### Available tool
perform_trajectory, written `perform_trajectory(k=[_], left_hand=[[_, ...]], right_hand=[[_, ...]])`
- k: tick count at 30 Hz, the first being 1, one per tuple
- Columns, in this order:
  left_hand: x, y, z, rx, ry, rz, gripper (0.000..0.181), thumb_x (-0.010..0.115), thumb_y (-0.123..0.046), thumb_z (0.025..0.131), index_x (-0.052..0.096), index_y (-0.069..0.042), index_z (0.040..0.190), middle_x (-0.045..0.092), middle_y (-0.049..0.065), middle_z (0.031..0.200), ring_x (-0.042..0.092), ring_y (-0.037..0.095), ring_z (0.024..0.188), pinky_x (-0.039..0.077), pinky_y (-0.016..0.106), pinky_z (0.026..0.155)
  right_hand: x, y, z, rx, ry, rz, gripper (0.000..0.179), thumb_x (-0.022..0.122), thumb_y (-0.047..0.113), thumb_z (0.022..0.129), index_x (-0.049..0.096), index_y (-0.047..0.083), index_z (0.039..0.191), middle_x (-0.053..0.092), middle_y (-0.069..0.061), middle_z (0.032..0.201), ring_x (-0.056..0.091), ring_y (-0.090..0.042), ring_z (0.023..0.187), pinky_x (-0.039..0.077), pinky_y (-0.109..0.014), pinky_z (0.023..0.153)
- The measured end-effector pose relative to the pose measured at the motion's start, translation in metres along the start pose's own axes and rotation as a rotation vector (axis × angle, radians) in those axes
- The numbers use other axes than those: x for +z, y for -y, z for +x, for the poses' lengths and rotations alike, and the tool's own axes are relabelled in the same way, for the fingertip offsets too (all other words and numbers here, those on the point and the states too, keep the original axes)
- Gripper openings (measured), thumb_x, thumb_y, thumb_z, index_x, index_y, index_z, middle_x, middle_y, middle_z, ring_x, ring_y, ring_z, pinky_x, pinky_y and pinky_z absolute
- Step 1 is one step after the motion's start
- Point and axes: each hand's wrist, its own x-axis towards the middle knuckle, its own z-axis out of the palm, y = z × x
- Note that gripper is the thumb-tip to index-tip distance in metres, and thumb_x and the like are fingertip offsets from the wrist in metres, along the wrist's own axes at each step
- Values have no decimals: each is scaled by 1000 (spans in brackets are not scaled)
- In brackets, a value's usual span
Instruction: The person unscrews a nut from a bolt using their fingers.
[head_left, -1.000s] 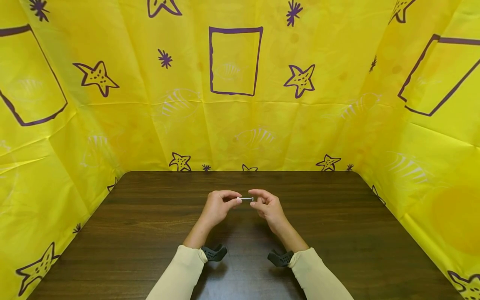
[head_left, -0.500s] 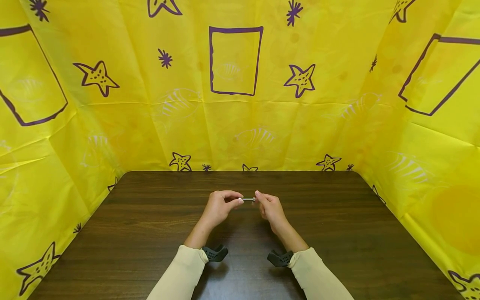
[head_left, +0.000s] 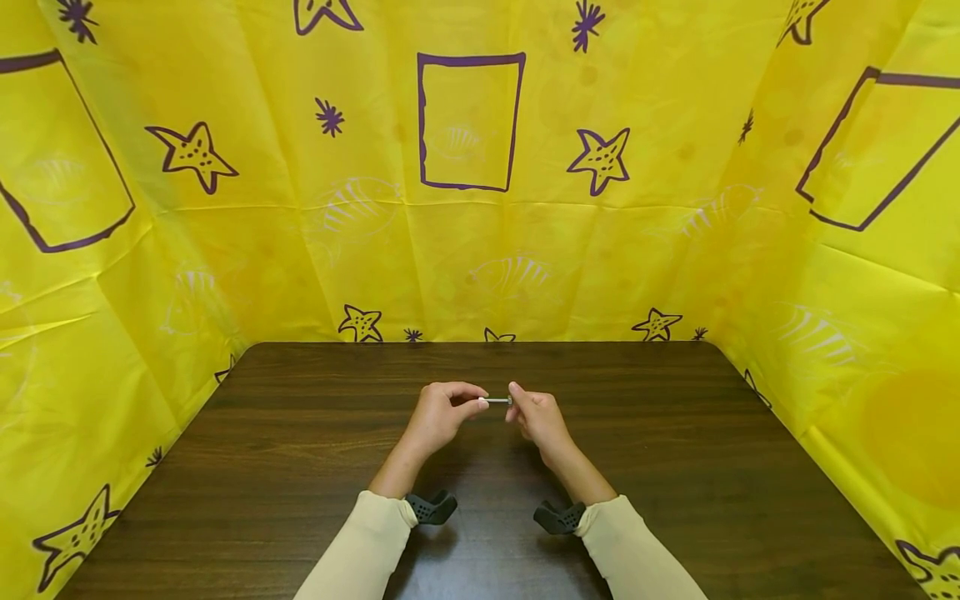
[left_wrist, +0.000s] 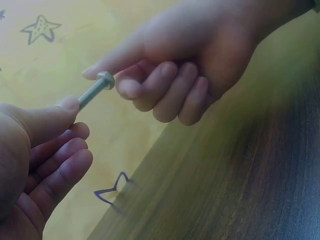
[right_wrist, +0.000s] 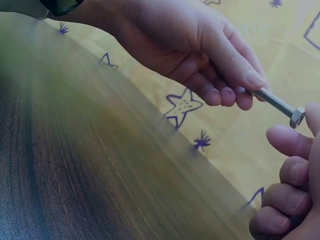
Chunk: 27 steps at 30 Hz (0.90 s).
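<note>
A slim silver bolt lies level between the two hands over the table, its threads showing in both wrist views. My left hand pinches one end between thumb and forefinger, hiding that tip. At the other end is a hexagonal piece. My right hand has its thumb and forefinger on opposite sides of this hexagonal end, fingertips right at it. In the left wrist view, the right hand's other fingers are curled toward the palm.
A dark wood-grain table with rounded far corners lies below the hands. Yellow cloth walls printed with purple stars and frames stand along its back and sides. Dark bands sit at both wrists, beside pale sleeves.
The right thumb, first below the bolt's hexagonal end, has swept upward past it, and the right forefinger now shows lower. The left hand keeps its pinch, having shifted very slightly right with the bolt.
</note>
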Motion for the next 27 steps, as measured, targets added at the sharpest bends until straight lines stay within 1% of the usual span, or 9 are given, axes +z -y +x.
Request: perform_trajectory(k=[4,10,13,15,17,18,20,24,27], left_hand=[[0,1,0,6,1,2,11,76,-8,84,76,-2,94,71,1,79,64,12,63,51,28,58],[-1,2,-1,16,-2,3,11,75,-9,85,76,-4,94,71,1,79,64,11,64,52,28,58],[-2,3,0,28,-9,3,12,75,-10,85,76,-3,95,71,1,78,63,12,64,51,28,58],[-2,3,0,34,-12,7,12,75,-10,85,76,-3,95,70,0,77,63,12,64,51,28,58],[-3,3,0,37,-17,9,11,76,-11,85,76,-4,94,70,0,76,63,13,64,51,28,57],[-3,3,0,38,-18,12,11,76,-11,85,76,-5,94,69,-1,76,63,14,64,51,28,57],[-4,4,0,41,-19,16,10,75,-10,85,76,-4,94,69,-1,75,64,16,64,51,28,57],[-4,5,1,43,-16,21,12,75,-10,86,76,-2,95,69,-1,76,65,23,65,50,28,57],[-4,4,1,42,-16,18,14,75,-10,85,75,-1,95,70,-1,76,66,27,67,50,28,57]], right_hand=[[0,-1,0,-5,15,3,48,50,17,103,53,-25,80,33,4,45,23,-5,38,19,-21,40],[-3,-2,3,-15,46,12,40,53,14,101,58,-22,85,32,4,46,24,-4,39,21,-21,41],[-8,-11,8,-38,72,35,32,55,12,100,64,-10,81,33,4,46,24,-5,39,20,-22,42],[-11,-18,13,-57,87,48,25,57,11,99,69,0,81,34,4,47,25,-6,40,20,-22,42],[-14,-25,17,-67,86,59,18,60,10,98,70,6,83,34,4,48,25,-6,41,19,-23,42],[-14,-26,17,-75,85,56,16,61,10,97,70,6,84,35,4,49,25,-7,41,20,-23,42],[-15,-27,18,-91,86,52,13,64,9,95,69,-2,90,37,3,53,25,-7,42,20,-22,42],[-16,-29,19,-122,95,37,26,67,7,92,62,-16,102,39,5,56,25,-7,42,21,-22,42],[-17,-30,19,-143,103,35,27,68,5,91,60,-17,104,38,6,55,25,-6,43,21,-22,43]])
